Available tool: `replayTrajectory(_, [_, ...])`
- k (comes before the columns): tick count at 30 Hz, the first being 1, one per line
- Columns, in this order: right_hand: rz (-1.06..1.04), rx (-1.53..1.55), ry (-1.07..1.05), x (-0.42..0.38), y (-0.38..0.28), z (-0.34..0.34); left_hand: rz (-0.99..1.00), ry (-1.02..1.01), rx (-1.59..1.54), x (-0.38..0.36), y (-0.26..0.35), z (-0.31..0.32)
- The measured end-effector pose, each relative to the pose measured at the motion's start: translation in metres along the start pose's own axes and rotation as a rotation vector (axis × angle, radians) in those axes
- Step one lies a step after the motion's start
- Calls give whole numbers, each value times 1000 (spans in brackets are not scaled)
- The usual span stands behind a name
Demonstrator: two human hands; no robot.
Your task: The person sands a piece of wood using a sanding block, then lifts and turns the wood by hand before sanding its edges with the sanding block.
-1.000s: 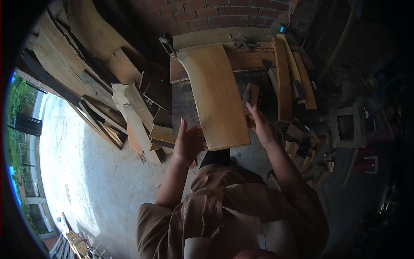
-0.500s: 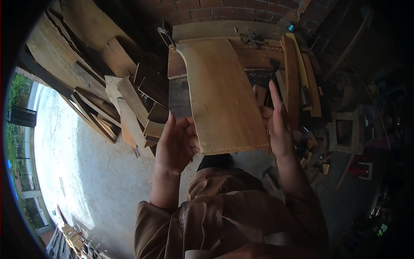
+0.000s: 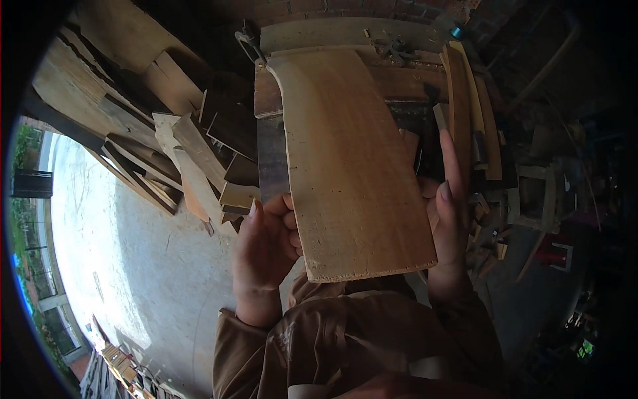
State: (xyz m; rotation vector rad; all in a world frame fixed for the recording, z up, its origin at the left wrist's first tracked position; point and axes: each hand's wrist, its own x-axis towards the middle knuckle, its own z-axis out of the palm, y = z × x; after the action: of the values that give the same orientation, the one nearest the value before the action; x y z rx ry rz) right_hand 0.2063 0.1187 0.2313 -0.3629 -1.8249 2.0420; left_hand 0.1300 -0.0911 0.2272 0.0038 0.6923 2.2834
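Observation:
A broad wooden board (image 3: 352, 173) with a curved left edge and a rough-cut near end spans the space between my hands. My left hand (image 3: 262, 236) supports its left edge, with the fingers curled in under it and the thumb pointing up. On the opposite side my right hand (image 3: 448, 219) holds the right edge, index finger stretched along it and the other fingers partly hidden beneath the board. The board's far end overlaps the workbench (image 3: 269, 153) in this view, while its near end is above my lap.
A metal clamp (image 3: 249, 45) stands at the bench's far left corner. Curved wooden strips (image 3: 458, 106) lie on its right side. Offcuts and planks (image 3: 199, 153) are heaped at left, and a wooden frame (image 3: 535, 199) sits at right. A brick wall (image 3: 312, 8) rises behind.
The board has come closer to my body and looks larger, its near end now lower in view. Both hands have moved down with it, still at its edges.

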Motion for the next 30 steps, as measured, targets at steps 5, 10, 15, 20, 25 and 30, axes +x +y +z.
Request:
replayTrajectory(5, [26,79,22,-2,0,8,12,-22,175,2,-5,-9])
replayTrajectory(10, [93,56,-44,-8,10,-3,31,-21,90,1,-15,-24])
replayTrajectory(15, [119,61,-23,-8,21,-7,1,132,301,-3,-16,-3])
replayTrajectory(20, [154,2,-31,-10,10,-5,-51,80,252,-3,-20,-10])
replayTrajectory(25, [67,-94,-33,-7,26,-16,-66,122,353,0,-25,-19])
replayTrajectory(30, [206,-87,-107,-9,20,-22,-95,20,327,-1,-26,-31])
